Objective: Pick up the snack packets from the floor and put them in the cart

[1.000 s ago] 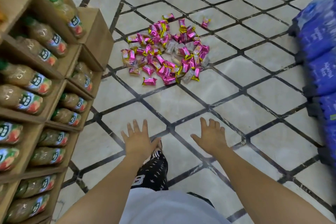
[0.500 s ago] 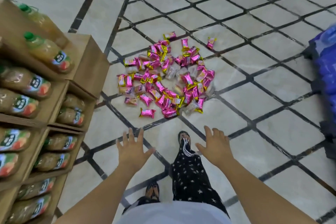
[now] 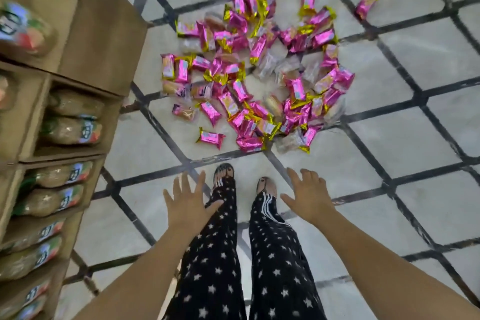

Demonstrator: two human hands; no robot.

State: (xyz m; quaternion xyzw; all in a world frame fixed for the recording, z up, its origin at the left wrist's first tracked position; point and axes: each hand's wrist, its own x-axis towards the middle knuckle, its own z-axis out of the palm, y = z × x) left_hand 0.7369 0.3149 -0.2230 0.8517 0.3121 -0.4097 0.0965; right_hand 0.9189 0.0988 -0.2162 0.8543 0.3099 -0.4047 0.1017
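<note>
Standing just short of the snack packets [image 3: 240,91], heaped and overlapping on the tiled floor [image 3: 405,135] beside a cardboard shelf [image 3: 104,34] of bottles [image 3: 71,130], the person holds left hand [image 3: 187,206] and right hand [image 3: 307,199] out, fingers spread and empty; crouching low and scooping from the near edge with both looks the soundest way in. No cart is in view, the clear-wrapped packets blur into the pink ones, and the bottles' labels are smeared.
</note>
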